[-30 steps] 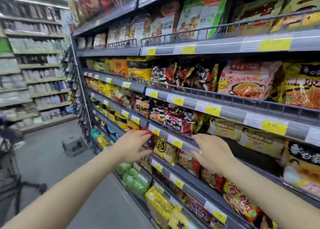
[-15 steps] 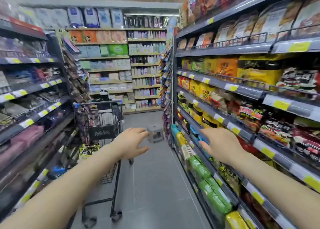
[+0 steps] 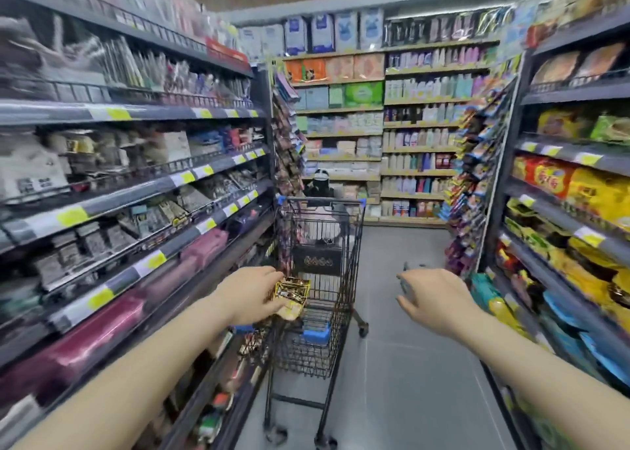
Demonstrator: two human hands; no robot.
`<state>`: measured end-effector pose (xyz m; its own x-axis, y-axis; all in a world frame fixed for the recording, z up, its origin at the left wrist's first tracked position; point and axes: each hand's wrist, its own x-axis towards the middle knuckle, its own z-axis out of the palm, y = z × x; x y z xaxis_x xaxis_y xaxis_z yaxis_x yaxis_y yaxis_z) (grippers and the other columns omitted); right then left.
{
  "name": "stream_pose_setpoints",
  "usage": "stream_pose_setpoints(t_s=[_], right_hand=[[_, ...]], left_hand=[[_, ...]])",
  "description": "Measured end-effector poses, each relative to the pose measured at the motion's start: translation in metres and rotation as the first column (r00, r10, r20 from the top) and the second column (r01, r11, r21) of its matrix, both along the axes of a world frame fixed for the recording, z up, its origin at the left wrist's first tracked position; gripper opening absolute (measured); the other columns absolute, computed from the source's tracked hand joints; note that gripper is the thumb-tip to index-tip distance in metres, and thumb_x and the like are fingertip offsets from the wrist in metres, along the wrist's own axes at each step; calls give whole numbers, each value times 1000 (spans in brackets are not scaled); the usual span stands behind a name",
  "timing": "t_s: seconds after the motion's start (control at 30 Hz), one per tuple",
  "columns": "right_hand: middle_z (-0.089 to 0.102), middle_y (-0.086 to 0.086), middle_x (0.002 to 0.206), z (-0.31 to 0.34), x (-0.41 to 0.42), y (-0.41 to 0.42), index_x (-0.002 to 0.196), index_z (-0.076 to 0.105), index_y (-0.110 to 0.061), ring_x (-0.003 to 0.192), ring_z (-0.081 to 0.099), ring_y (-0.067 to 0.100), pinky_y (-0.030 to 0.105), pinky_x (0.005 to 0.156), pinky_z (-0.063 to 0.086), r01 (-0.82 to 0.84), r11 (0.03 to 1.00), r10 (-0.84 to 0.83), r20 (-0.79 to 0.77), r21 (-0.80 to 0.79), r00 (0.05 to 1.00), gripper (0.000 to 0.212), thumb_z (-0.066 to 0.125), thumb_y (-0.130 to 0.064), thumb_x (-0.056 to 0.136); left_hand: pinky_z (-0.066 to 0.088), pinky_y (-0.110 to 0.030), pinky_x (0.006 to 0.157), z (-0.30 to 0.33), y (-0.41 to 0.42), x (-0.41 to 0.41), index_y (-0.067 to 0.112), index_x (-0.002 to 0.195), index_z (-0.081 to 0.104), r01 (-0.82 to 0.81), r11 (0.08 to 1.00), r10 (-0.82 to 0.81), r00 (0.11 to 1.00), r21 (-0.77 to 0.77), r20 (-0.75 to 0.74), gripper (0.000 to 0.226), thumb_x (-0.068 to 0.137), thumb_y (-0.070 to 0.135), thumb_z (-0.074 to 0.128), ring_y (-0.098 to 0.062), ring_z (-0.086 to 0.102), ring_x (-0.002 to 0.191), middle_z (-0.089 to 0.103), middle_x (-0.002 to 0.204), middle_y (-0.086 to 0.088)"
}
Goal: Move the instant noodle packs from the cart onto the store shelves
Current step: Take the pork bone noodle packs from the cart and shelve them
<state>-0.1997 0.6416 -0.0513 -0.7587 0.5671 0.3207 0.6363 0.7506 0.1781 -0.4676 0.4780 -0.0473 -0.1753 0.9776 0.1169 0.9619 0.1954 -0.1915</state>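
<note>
Two bare forearms are reaching out ahead of the person, nearest to me, and both are stretching down the aisle toward twelve o'clock. At about eleven o'clock the left hand (image 3: 250, 296) is meeting a gold and black noodle pack (image 3: 292, 298) at the near rim of the cart (image 3: 318, 272); its fingers seem to be closing on the pack's left edge, though blur is keeping me from saying how firm the hold is. At one o'clock the right hand (image 3: 433, 301) is hanging loose with relaxed fingers, carrying nothing. The pack is sitting tilted at the cart's near left corner, its long axis running from upper left down to lower right, printed face turned up toward the person. I judge this to be the fetching step: a pack is being taken out of the cart. The next move is calling for a sure grip, a lift clear of the wire rim, then a swing round to three o'clock, where the noodle shelves (image 3: 576, 218) are standing full of yellow and red packs. Farther off at twelve o'clock, beyond the cart, a back wall of bottles and boxes (image 3: 381, 126) is closing the aisle
</note>
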Motion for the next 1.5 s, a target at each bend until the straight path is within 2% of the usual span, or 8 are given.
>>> stream_pose_setpoints(t_s=[0.1,0.2,0.53,0.7,0.87,0.93,1.23,1.5], right_hand=[[58,-2,131,-10,-42,27,134,48,-21,121,54,20,30,96,40,-32,999,33,53,-25,998,45,40,-42,94],[55,-2,135,-16,-80,58,140,40,-21,123,52,19,29,98,39,-60,997,65,94,-49,993,49,40,-42,95],[62,-5,124,-13,-213,180,126,50,-22,113,58,17,29,93,43,-104,991,112,95,-84,989,38,41,-41,95],[59,-3,129,-29,-292,220,135,47,-24,117,57,20,33,90,49,-92,959,121,93,-269,988,44,45,-41,94],[52,-3,140,-46,-372,256,143,38,-24,125,52,19,35,94,47,-55,927,91,82,-372,992,52,45,-41,94],[54,-1,137,-56,-403,272,141,40,-23,121,55,20,34,91,49,-30,918,69,85,-394,994,51,45,-41,94],[58,1,134,-123,-512,345,141,40,-22,117,58,20,38,93,51,193,811,-125,159,-553,979,49,43,-39,95],[58,0,132,-219,-552,397,141,39,-23,119,56,19,39,103,41,344,687,-220,267,-640,938,49,47,-38,95]], left_hand=[[37,-32,102,-3,10,-41,13,137,42,-89,996,88,996,11,31,75,84,64,31,-22,46,126,49,138,-5],[38,-31,100,-5,30,-81,16,138,40,-147,989,146,988,21,57,61,90,53,44,-20,47,125,48,139,-2],[39,-34,101,-7,126,-191,15,133,46,-254,967,250,964,33,94,54,91,50,44,-20,50,121,53,135,-4],[34,-36,108,-31,155,-247,16,143,35,-276,960,279,956,-49,89,62,92,50,43,-19,42,130,44,144,-3],[40,-36,100,-49,196,-330,14,131,47,-278,952,291,952,-131,99,57,89,53,41,-22,50,121,55,132,-5],[39,-35,100,-58,220,-364,13,133,45,-263,954,280,954,-146,109,67,86,60,35,-23,49,122,53,134,-6],[31,-31,108,-120,345,-474,11,142,35,-6,971,42,989,-241,144,59,94,45,42,-23,41,130,44,142,-8],[22,-37,115,-215,420,-506,14,142,34,129,952,-86,983,-277,163,58,95,47,38,-23,33,135,40,145,-6]])
